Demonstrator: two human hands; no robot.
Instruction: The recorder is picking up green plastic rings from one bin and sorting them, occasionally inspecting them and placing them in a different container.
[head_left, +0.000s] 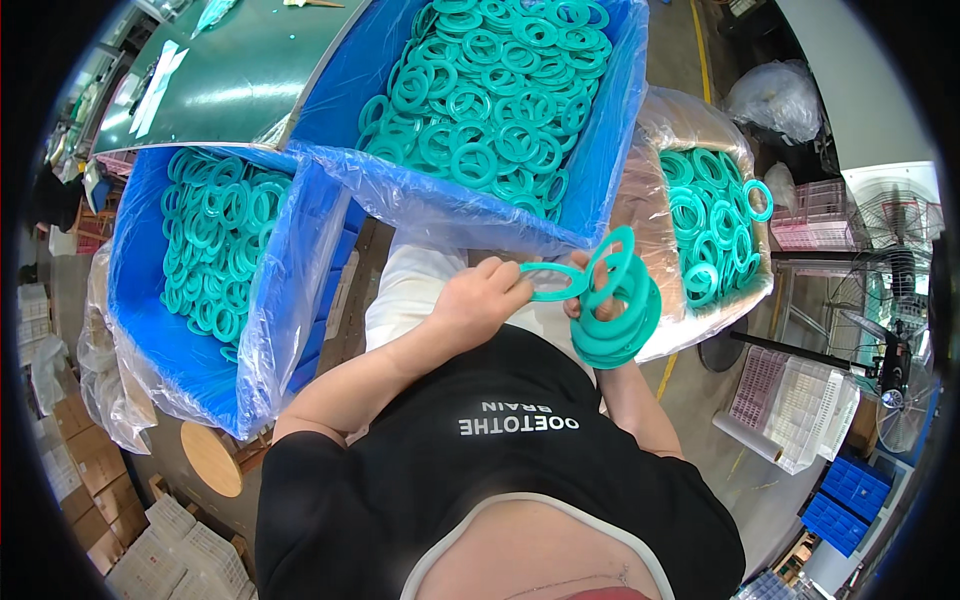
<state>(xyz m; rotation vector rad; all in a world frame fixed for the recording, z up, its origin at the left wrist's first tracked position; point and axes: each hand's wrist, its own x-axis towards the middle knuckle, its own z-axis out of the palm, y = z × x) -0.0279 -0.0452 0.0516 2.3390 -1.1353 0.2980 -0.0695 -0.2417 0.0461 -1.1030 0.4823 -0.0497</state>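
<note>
In front of my body, my left hand (pixel 480 300) pinches the left edge of a teal plastic ring (pixel 552 298). The ring lies nearly flat to the view, its right edge meeting the fingers of my right hand (pixel 576 306). A bunch of similar rings (pixel 612 348) hangs on my right hand, overlapping and tilted, hiding much of the palm. Beyond my hands stands a large blue-lined bin (pixel 335 110) full of such rings. Another blue-lined bin (pixel 135 270) on the left and a plastic-lined carton (pixel 640 210) on the right hold more; one ring (pixel 768 200) leans over the carton's edge.
A green-topped table (pixel 250 75) stands at the far left. At the lower left are a round wooden stool (pixel 210 462), cardboard boxes (pixel 100 470) and white crates (pixel 185 555). A fan (pixel 905 405), white baskets (pixel 795 400) and blue crates (pixel 855 490) stand to the right.
</note>
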